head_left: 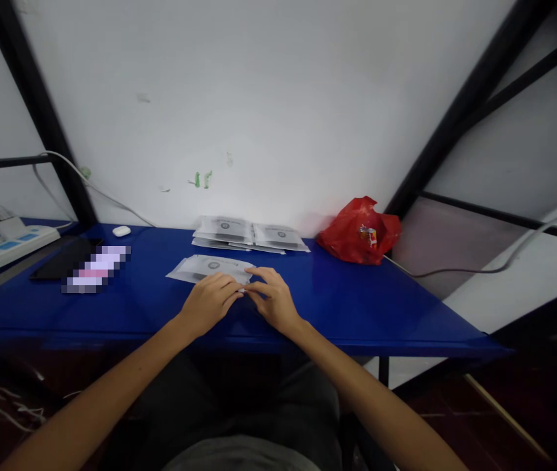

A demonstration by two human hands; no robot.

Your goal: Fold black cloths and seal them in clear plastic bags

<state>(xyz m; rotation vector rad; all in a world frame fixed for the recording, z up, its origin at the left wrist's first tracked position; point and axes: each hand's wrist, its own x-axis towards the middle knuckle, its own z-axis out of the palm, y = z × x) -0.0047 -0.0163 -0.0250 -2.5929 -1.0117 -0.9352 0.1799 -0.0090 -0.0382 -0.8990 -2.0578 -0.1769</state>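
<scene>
Pinching at the near edge of a flat white plastic pouch w/ a round grey printed mark (209, 267), both hands meet at table centre. Left hand (208, 302) lies knuckles up, fingers curled in, tips pressed on the pouch's near-right corner; right hand (274, 299) mirrors it, fingers bent, tips touching the same corner. Whether either hand has actually closed on the pouch edge or only presses on it, cannot tell, since the fingertips hide the spot. Pouch lies flat on the glossy blue tabletop (347, 301), stretching away from the hands toward 11 o'clock.

At 12 o'clock from the hands, near the white wall (278, 98), sit two low stacks of similar white printed pouches (251, 234), side by side, approx touching each other, apart from the single pouch. At 2 o'clock, a crumpled red plastic bag (359, 230) rests against the wall, something w/ coloured print showing inside. At 10 o'clock, a small white oval case (122, 230) sits by the wall. At 9 o'clock, a dark flat slab (62, 260) lies next to a blurred-out patch. Farther at 9–10 o'clock, a white power strip w/ blue switches (8, 243) sits at the table's far left edge, plug and cable attached.
</scene>
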